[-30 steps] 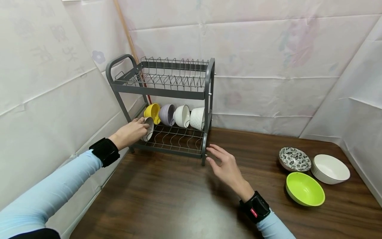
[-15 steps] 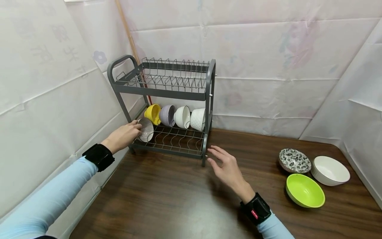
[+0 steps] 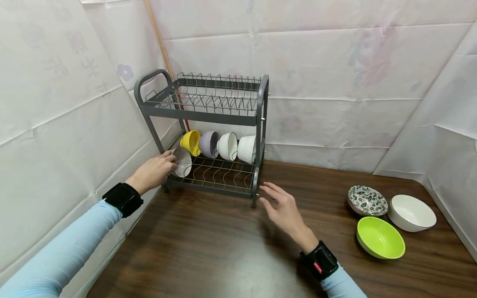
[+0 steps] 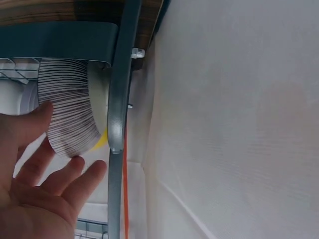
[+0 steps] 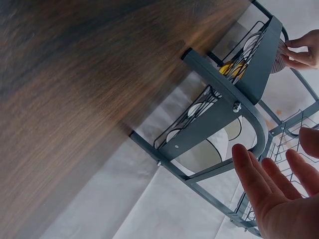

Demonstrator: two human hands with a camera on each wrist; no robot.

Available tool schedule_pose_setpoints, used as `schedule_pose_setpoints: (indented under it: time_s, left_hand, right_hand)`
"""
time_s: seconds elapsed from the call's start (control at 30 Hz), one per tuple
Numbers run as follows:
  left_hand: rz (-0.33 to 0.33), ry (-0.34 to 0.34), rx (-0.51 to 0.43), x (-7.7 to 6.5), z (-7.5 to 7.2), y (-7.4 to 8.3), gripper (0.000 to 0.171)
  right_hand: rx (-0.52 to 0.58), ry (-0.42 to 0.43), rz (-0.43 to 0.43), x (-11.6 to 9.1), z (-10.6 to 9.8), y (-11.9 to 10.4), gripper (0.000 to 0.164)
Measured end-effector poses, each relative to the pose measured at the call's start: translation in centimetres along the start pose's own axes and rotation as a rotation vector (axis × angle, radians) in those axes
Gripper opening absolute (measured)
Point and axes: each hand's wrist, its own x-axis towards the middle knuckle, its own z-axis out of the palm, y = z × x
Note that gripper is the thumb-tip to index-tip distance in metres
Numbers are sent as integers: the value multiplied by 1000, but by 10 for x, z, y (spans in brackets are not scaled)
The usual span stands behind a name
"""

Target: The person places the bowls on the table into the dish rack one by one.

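Note:
A bowl with fine dark stripes [image 3: 182,162] stands on its side at the left front of the lower tier of the grey dish rack [image 3: 201,117]. My left hand [image 3: 153,170] holds it by its left side. In the left wrist view, the thumb and fingers [image 4: 37,122] lie around the striped outer wall, and part of the bowl is behind the rack's frame. My right hand [image 3: 283,212] hovers beside the rack's right front leg, fingers spread and holding nothing. Behind the striped bowl, a yellow bowl [image 3: 191,142], a purple bowl [image 3: 208,144] and two white bowls [image 3: 227,147] stand in a row.
On the right of the wooden table [image 3: 208,248] stand a black-and-white patterned bowl [image 3: 367,200], a white bowl [image 3: 412,212] and a lime green bowl [image 3: 380,238], close together. White cloth walls [image 3: 335,82] enclose the back and sides. A wooden pole [image 3: 158,37] leans behind the rack.
Over the first half second my left hand drew back slightly left, and the striped bowl tilted so more of it shows. Since then both hands have stayed nearly still.

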Motion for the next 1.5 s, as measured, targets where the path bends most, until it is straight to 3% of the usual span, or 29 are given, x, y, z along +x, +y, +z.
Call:
schedule_pose_setpoints:
  time_s: [0.2,0.3,0.43,0.67,0.87,0.97,1.13,1.5]
  left_hand:
    - [-131,69,5,9,2,26,13]
    - [-207,116,-45,21,-4,54,20]
    - [-281,158,-138,38,-14,102,32]
    - [-306,236,-273,70,-26,181,37]
    - [-267,344,-332,89,-27,227,34]
    - [-255,363,-353,92,-24,243,33]
    - [-255,338,-385,94,-17,259,32]
    - [-236,325,-410,106,-16,265,30]
  right_hand:
    - [1,-16,27,-2,-4,1,35]
    - [-3,-15,32,-2,-6,2,35]
    - [-37,-16,37,-3,-10,2,37]
    - [-243,-81,148,-14,-26,3,32]
    - [-343,-138,225,-22,-39,1,21]
    - [-373,-151,250,-29,-45,-1,21]
    - [-409,-177,285,-43,-55,-1,23]
    - [-407,-145,310,-47,-68,1,25]
